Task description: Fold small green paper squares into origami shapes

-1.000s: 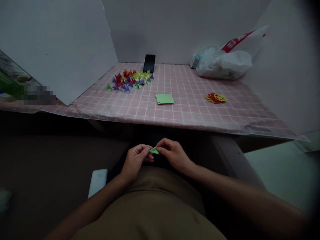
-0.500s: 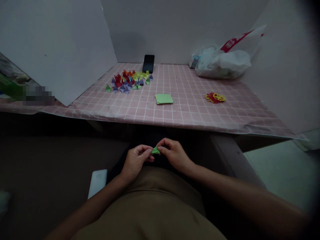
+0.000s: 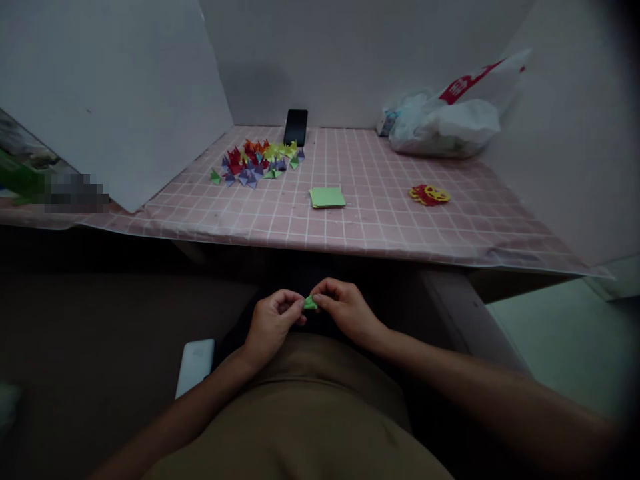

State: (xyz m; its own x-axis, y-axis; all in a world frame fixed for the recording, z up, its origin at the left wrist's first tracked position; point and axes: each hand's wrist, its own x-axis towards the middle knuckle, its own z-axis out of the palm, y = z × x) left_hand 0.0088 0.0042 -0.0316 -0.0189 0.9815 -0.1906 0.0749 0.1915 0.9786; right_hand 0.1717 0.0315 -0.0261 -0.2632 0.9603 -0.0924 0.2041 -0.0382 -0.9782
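A small folded green paper piece (image 3: 310, 303) is pinched between the fingertips of both my hands, low over my lap and below the table's front edge. My left hand (image 3: 273, 323) is closed on its left end and my right hand (image 3: 344, 309) is closed on its right end. Only a sliver of the paper shows between the fingers. A stack of green square sheets (image 3: 327, 197) lies on the pink checked tablecloth (image 3: 380, 213) straight ahead. A cluster of several folded paper pieces in red, purple, yellow and green (image 3: 257, 162) sits further back to the left.
A black phone (image 3: 296, 127) leans against the back wall. White plastic bags (image 3: 443, 123) lie at the back right, and red and yellow paper cutouts (image 3: 430, 195) at the right. A white board (image 3: 120, 100) stands on the left. A white device (image 3: 195, 365) rests beside my left forearm.
The green paper has become more compact between my fingertips, with less of it showing. Both hands stay in the same place over my lap.
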